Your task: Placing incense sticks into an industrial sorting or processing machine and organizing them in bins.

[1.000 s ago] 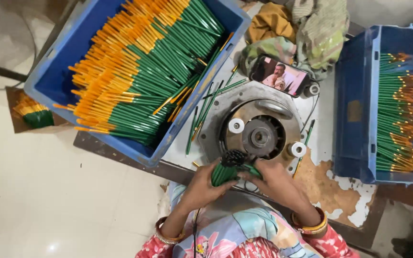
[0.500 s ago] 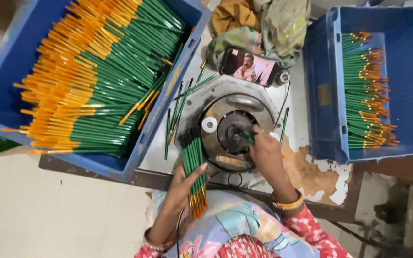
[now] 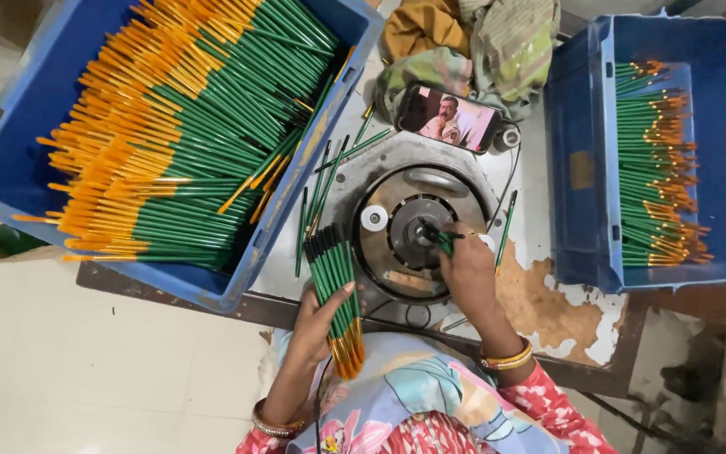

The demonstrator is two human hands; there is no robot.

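My left hand (image 3: 317, 324) grips a bundle of green pens (image 3: 334, 290) with orange ends, held lengthwise just left of a round metal machine (image 3: 413, 227). My right hand (image 3: 468, 273) pinches a single green pen (image 3: 440, 240) and presses its tip into the dark hub at the machine's centre. Several loose green pens (image 3: 317, 197) lie on the table beside the machine's left edge.
A large blue crate (image 3: 10, 126) full of green and orange pens sits at the left. A second blue crate (image 3: 586, 168) with a smaller pile of pens stands at the right. A phone (image 3: 449, 118) playing a video leans on bundled cloth (image 3: 472, 38) behind the machine.
One second ago both hands held the bundle together in front of the machine. My right hand has since moved to the hub with one pen, and my left hand keeps the bundle.
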